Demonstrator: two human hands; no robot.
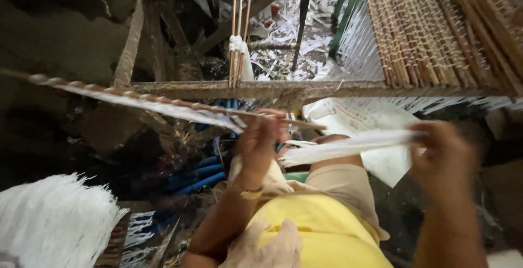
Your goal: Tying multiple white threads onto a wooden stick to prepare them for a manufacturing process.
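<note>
Centrally, a bundle of white strips (pixel 348 147) is stretched between two hands. It is pinched at its three o'clock end by the right hand (pixel 444 156), whose fingers are closed on it, though motion blur softens the detail. At the nine o'clock end, the left hand (pixel 260 142) is curled shut around the bundle and a thin stick (pixel 163 104) wrapped with white fibre, which runs off toward ten o'clock. A wooden frame (pixel 261 88) is seen at twelve o'clock, a woven reed mat (pixel 430 34) at one o'clock, and a heap of white fibre (pixel 54 221) at eight o'clock.
</note>
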